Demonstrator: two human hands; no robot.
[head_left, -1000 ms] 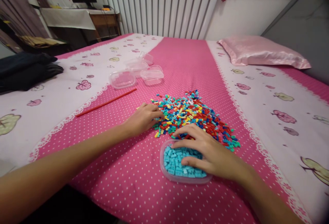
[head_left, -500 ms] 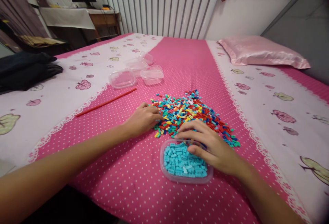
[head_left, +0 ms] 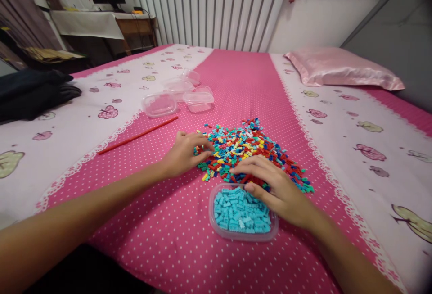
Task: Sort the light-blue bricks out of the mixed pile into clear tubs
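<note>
A heap of small building bricks (head_left: 243, 143) in red, yellow, green, white and several blues lies spread on the bed. At its left edge is my left hand (head_left: 187, 150), the thumb apart from the curved fingers and nothing visible between them. My right hand (head_left: 273, 188) reaches over the near side of the heap, fingers spread and thumb above the rim of a clear plastic container (head_left: 214, 226). Light blue bricks (head_left: 241, 210) fill that container, which stands close in front of the heap. The right fingertips hover at or touch the bricks; I cannot tell which.
Several clear plastic containers (head_left: 160, 105) stand beyond the heap to the left. A red stick (head_left: 138, 135) lies slantwise on the pink dotted sheet (head_left: 162, 240). Farther off are a pink pillow (head_left: 344, 66), dark folded cloth (head_left: 30, 93) and a white radiator (head_left: 209, 19).
My left hand has drawn back slightly, and its thumb now shows apart from the fingers. My right hand has shifted only slightly, its thumb a little higher over the container.
</note>
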